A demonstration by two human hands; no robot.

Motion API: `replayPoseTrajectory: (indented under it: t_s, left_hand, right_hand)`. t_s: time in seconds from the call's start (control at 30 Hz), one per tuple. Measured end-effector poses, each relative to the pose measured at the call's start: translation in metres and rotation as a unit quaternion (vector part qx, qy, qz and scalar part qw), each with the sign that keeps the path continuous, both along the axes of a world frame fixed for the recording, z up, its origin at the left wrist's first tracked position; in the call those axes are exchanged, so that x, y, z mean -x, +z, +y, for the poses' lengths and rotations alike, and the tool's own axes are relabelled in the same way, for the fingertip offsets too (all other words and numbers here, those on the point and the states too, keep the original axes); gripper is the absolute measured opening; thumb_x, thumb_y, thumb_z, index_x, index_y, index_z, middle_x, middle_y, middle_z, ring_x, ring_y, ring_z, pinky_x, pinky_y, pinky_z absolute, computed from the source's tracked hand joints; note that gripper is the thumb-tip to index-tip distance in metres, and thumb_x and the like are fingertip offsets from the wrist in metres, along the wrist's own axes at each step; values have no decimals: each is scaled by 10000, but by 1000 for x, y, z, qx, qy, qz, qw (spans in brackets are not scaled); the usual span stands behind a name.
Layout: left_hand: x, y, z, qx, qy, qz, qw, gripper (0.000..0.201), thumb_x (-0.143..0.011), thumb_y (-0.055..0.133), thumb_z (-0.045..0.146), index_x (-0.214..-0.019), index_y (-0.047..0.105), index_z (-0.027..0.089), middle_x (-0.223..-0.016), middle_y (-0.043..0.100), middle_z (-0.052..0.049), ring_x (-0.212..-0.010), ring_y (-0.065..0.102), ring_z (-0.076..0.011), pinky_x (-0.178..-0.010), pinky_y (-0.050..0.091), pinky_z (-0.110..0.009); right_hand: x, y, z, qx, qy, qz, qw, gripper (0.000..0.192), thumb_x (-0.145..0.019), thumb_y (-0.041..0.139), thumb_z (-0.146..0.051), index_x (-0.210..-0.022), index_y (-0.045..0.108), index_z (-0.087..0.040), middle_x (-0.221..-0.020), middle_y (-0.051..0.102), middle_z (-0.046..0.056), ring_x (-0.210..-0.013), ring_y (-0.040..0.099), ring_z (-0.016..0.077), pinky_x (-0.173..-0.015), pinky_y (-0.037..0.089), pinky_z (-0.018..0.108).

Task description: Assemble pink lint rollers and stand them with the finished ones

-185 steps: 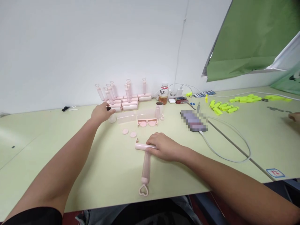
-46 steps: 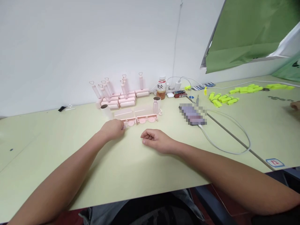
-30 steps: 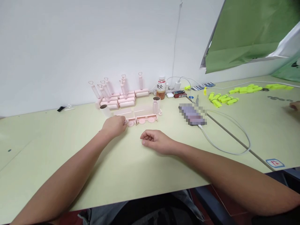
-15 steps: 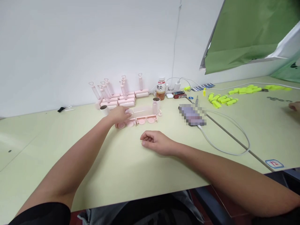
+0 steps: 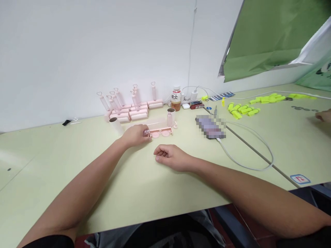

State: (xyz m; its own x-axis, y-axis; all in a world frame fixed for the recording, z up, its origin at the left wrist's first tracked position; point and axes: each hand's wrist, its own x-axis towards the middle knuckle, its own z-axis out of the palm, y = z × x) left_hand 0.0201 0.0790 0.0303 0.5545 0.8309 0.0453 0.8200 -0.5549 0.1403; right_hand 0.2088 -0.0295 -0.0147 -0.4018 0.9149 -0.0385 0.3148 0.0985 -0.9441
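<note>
Pink plastic parts lie near the middle of the pale green desk point(image 5: 144, 186). The left hand point(image 5: 136, 135) curls over one small pink piece point(image 5: 146, 132) at the left end of a pink frame point(image 5: 161, 132) holding round discs; whether it truly grips the piece I cannot tell. The right hand point(image 5: 170, 157) rests loosely curled and empty on the desk, just in front of the frame. Behind stand finished pink rollers point(image 5: 131, 105) by the wall, a paper tube point(image 5: 116, 125), a bottle point(image 5: 176, 98) and a phone point(image 5: 210, 126) on its cable.

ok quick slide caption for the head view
Left hand grips a pink part by the pink tray; right hand rests loosely curled.
</note>
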Motion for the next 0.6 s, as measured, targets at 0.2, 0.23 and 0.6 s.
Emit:
replayPoseTrajectory:
  t_s: [0.2, 0.23, 0.6]
  left_hand:
    - [3, -3, 4, 10, 54, -1, 998, 275, -777, 555, 494, -813, 540, 222, -808, 673, -35, -737, 614, -220, -556, 319, -281]
    - [4, -4, 4, 10, 63, -1, 998, 263, -775, 555, 483, -806, 529, 223, -794, 669, -33, -727, 611, -220, -551, 314, -281]
    - [4, 0, -13, 13, 87, -71, 994, 314, -813, 557, 443, -1020, 521, 209, -881, 678, -48, -788, 626, -229, -589, 364, -286]
  right_hand:
    - [-4, 0, 5, -30, -38, 5, 999, 133, -810, 632, -294, -888, 619, -186, -799, 618, 15, -750, 578, 158, -707, 459, 293]
    - [-7, 1, 9, -50, -67, -8, 996, 130, -813, 620, -301, -882, 620, -190, -809, 619, 18, -750, 576, 161, -704, 454, 296]
    - [-36, 0, 40, -59, -243, -58, 967, 361, -791, 601, -396, -1093, 642, -204, -793, 595, 13, -674, 526, 163, -609, 394, 271]
